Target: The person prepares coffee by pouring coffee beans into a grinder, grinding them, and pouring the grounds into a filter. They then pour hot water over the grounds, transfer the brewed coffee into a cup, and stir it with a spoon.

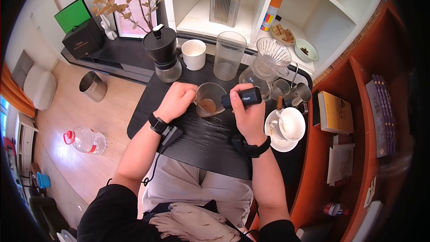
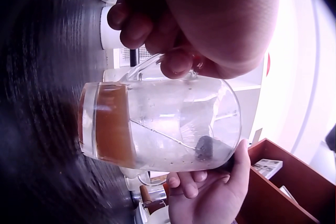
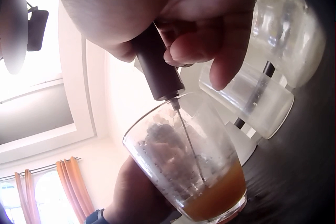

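Note:
A clear glass mug (image 1: 210, 94) with brown liquid (image 2: 113, 124) in its lower part stands on the dark table. My left hand (image 1: 177, 100) grips the mug's handle; in the left wrist view its fingers are curled at that handle (image 2: 142, 69). My right hand (image 1: 251, 118) holds a black handheld frother (image 1: 247, 98) over the rim. From the frother's body (image 3: 157, 71), a thin metal wand (image 3: 190, 142) slants down inside the glass, its lower end at the liquid. The mug hides part of my left hand in the right wrist view.
Behind the mug stand a black grinder (image 1: 161, 47), a white cup (image 1: 194, 54), a tall clear glass (image 1: 229, 56) and a glass dripper (image 1: 271, 54) on a carafe. A white cup (image 1: 293, 124) on a saucer (image 1: 286, 147) and a metal pitcher (image 1: 300, 93) are at the right.

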Available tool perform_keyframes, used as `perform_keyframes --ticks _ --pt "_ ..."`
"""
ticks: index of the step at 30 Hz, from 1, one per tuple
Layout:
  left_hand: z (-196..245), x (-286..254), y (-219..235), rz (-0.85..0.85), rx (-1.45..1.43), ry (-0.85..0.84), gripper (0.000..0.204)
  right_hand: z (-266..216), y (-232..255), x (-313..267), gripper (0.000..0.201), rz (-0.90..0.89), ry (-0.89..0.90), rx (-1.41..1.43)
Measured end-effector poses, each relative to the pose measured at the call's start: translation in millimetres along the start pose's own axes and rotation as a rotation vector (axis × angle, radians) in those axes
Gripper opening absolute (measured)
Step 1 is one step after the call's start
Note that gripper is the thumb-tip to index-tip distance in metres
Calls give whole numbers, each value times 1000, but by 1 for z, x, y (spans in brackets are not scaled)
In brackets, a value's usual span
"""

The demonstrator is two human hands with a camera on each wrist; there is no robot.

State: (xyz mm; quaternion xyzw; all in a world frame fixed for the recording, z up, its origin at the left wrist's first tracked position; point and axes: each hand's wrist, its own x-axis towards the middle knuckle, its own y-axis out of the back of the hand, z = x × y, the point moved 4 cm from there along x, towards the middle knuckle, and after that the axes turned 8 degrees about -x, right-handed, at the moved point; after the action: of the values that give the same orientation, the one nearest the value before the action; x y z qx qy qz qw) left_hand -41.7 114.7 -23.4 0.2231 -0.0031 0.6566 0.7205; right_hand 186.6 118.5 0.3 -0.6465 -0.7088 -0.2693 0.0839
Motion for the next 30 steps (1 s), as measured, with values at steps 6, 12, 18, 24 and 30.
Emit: perform_keyframes --ticks 6,12,18,24,30 --pt "-1 0 0 -13 21 21 30 -1 -2 -2 21 -42 13 3" --pt "2 0 0 -2 13 0 30 -2 1 -1 19 80 81 -21" --pt "2 0 0 0 11 -15 28 -3 2 0 18 17 54 6" --pt "2 0 0 5 14 -33 27 -5 5 2 18 24 2 43" --pt "1 0 1 4 19 -36 26 -1 4 2 21 64 50 -48"
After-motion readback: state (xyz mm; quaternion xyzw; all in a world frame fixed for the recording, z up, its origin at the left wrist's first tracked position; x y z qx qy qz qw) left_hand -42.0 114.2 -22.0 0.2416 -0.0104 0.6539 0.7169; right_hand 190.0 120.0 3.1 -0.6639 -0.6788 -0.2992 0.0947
